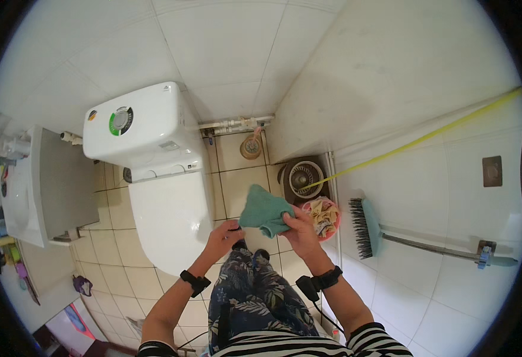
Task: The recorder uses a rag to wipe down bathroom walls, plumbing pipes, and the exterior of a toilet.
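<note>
A folded green cloth (265,207) is held up in front of me, gripped along its right side by the fingers and thumb of my right hand (303,232). My left hand (225,236) is at the cloth's lower left edge with its fingers curled. Whether those fingers pinch the cloth cannot be made out. Left of the cloth stands a white toilet, its lid (171,218) down and its cistern (131,120) against the wall.
A pink bin (337,223) filled with used paper stands behind my right hand, beside a round slotted basket (306,178). A yellow pole (421,143) slants from the basket to the right. A broom (370,227) hangs on the right wall. A washbasin (22,201) stands left.
</note>
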Tool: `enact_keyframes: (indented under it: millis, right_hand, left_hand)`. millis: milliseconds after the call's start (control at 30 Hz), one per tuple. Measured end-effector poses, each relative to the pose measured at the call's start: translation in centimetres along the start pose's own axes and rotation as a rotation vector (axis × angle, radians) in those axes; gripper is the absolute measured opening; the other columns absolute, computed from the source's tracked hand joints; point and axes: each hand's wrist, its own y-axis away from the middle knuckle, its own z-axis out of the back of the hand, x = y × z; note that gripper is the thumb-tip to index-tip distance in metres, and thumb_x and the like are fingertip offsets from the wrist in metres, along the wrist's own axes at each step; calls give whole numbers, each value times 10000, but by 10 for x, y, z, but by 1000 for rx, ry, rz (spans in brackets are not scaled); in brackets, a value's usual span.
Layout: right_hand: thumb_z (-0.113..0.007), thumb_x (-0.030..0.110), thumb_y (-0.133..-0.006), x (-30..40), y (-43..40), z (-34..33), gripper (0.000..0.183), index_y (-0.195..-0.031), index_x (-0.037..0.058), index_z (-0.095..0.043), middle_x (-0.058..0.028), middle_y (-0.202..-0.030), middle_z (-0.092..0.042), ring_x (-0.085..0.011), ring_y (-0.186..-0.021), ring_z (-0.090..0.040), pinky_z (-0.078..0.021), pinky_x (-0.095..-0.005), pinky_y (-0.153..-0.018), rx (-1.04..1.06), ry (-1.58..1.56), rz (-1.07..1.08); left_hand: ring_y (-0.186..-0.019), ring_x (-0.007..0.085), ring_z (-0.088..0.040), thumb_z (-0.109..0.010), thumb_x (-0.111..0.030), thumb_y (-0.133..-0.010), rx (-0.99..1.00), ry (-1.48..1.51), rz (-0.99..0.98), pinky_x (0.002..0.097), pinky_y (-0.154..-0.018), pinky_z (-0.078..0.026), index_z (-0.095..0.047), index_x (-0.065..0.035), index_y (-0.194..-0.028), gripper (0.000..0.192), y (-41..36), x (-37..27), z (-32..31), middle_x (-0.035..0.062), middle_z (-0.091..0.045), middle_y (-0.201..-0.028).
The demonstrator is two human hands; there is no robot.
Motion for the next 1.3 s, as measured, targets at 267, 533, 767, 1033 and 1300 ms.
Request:
enact_keyframes:
  millis: [267,533,767,1033,1300]
  right_hand:
    - [-607,191,-926,-3,93,-9,306,-1192,38,-601,12,-914,-618,-88,-752,-554,-421,-249,-640,165,265,11]
    - [-614,199,-919,-17,157,6,289,-1163,45,-608,13,-899,-612,-88,-710,-542,-403,-252,-608,137,195,-76]
    - [-605,227,-923,-49,166,-23,291,-1152,48,-601,6,-916,-615,-102,-754,-566,-420,-262,-611,228,142,-56]
    - [-597,237,-930,-136,163,-120,270,-1119,44,-602,-13,-904,-630,-119,-735,-608,-486,-273,-620,197,299,-113]
    - [-638,269,-905,-303,166,-299,244,-1066,86,-639,29,-807,-582,-90,-648,-506,-397,-254,-555,324,471,-261]
  left_hand:
    - [-1003,109,-590,-503,-262,-997,53,617,94,255,-820,-506,-524,-59,-1247,323,58,-78,-46,22,-607,-1127]
    - [-933,118,-610,-534,-136,-970,-73,694,37,271,-807,-514,-570,-36,-1188,243,143,-90,-74,27,-633,-1061]
    - [-979,131,-601,-541,-136,-961,-133,679,-111,307,-875,-496,-572,-25,-1196,261,188,-103,-46,29,-632,-1078]
    - [-1002,131,-590,-526,-123,-962,-163,688,-202,301,-853,-500,-565,-26,-1201,260,269,-55,52,27,-622,-1095]
    - [-983,162,-613,-557,-160,-943,-532,738,-151,344,-831,-523,-582,-53,-1163,247,432,21,229,47,-631,-1101]
